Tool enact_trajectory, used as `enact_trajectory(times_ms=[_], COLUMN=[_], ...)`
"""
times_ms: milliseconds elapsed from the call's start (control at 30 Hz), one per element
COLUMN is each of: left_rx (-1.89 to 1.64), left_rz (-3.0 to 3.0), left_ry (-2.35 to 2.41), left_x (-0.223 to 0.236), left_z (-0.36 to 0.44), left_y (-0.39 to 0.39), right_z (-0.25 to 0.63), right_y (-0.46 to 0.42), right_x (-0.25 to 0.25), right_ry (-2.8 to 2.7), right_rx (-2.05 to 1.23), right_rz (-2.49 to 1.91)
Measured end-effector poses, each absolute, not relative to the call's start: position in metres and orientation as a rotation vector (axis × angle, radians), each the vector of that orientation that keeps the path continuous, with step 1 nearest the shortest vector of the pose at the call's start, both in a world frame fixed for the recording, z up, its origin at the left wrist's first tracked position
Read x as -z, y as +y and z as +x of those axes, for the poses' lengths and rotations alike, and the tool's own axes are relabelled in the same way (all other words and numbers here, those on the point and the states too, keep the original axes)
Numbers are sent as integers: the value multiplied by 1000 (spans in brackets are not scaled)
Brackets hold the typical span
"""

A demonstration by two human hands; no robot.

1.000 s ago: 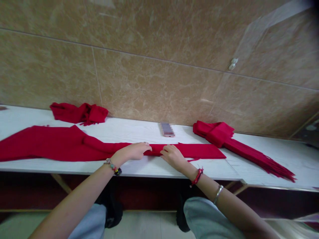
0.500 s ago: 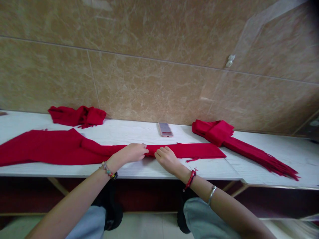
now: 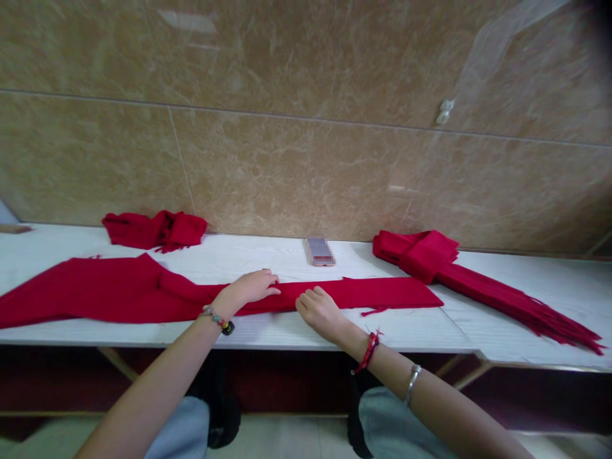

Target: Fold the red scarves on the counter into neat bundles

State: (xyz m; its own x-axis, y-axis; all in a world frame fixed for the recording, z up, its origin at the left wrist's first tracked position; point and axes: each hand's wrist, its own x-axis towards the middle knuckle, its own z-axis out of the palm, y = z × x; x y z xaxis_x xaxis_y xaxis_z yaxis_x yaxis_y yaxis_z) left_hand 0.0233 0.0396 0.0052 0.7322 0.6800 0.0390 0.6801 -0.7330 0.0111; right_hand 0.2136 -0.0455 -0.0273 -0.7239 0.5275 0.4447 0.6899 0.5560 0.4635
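A long red scarf (image 3: 119, 296) lies stretched along the white table (image 3: 287, 328), wide at the left and folded narrow toward the right end (image 3: 396, 293). My left hand (image 3: 248, 288) rests flat on the scarf's middle, fingers stretched out and pointing right. Just right of it, my right hand (image 3: 319, 309) sits at the scarf's near edge with fingers curled onto the cloth. Beaded and red string bracelets circle my wrists.
A phone (image 3: 320, 251) lies by the tiled wall behind the scarf. A folded red scarf with a long fringe (image 3: 425, 255) sits at the right, a crumpled red one (image 3: 155, 229) at the back left. My knees are under the table's front edge.
Both hands have slid a little to the left along the scarf, the right hand drawing back toward the near edge. The view has tilted slightly.
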Motion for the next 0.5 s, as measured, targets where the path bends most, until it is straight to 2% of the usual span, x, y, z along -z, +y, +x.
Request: enact_trajectory(times_ms=[133,267,500], left_rx=[77,-74,-250], left_rz=[-2948,-3201,-3464], left_ry=[-1269,-1417,-1274], left_x=[-7,-17,-29], left_z=[41,61,59], left_y=[48,65,88], right_z=[214,215,215], right_y=[-45,-46,-48], right_x=[28,27,25], right_ry=[-2515,-2501,-2477], right_rx=[924,905,913], right_rz=[-1002,-977,-965])
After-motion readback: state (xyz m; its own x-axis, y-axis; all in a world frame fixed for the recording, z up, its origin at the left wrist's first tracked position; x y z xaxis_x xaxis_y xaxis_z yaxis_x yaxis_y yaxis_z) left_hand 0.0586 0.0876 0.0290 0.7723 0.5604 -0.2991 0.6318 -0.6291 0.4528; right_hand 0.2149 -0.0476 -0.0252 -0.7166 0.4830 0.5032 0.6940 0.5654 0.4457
